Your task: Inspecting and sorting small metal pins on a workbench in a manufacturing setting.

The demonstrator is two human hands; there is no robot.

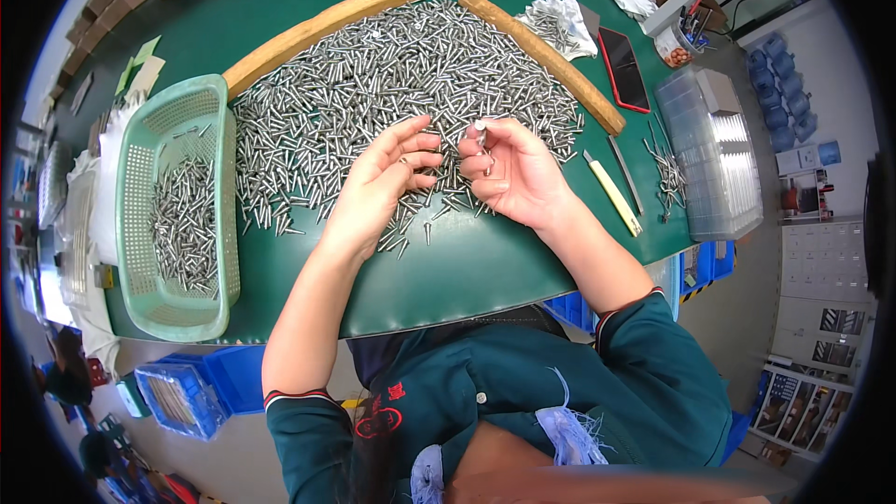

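A large heap of small silvery metal pins [373, 84], which look like screws or rivets, spreads over the green table [420, 275]. Over the heap's near edge, my left hand [373, 182] is half curled with its fingers apart; a tiny dark spot shows by its thumb, too small to name. To its right, my right hand [523, 177] pinches a metal pin [483, 142] between thumb and fingertips, the other fingers bent inward. One loose metal pin [427, 233] lies on the tabletop between my forearms.
At left stands a pale green basket [131, 215] holding more pins. Wooden strips [345, 19] border the heap's far side. Right of it lie a yellow-handled cutter [614, 194], a metal strip [627, 175], a red-edged phone [623, 70] and clear plastic boxes [714, 154].
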